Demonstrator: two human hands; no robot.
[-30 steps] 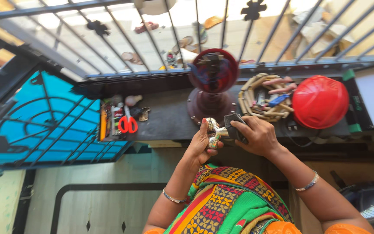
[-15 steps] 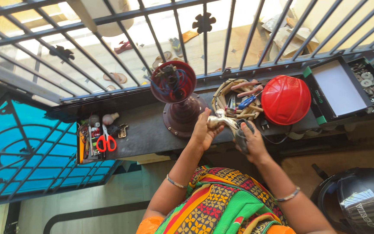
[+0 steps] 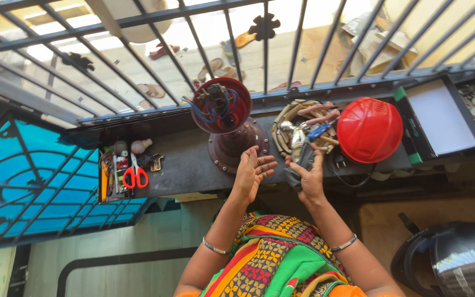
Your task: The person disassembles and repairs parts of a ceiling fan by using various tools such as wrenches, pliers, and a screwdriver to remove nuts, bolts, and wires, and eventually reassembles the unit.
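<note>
While steadying a dark pouch [image 3: 298, 165] at three o'clock, right hand [image 3: 308, 179] clasped round it, left hand [image 3: 252, 171] spread empty, palm up, beside fan base [image 3: 236, 144].

Daylight is pouring through a dark metal railing [image 3: 265, 66] above a dark ledge [image 3: 188, 159]. A blue grille [image 3: 34, 181] is showing left, pale wall [image 3: 155, 234] below.

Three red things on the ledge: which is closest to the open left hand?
The wired red cup on the dark stand, just above the left hand; scissors and helmet lie farther out.
</note>
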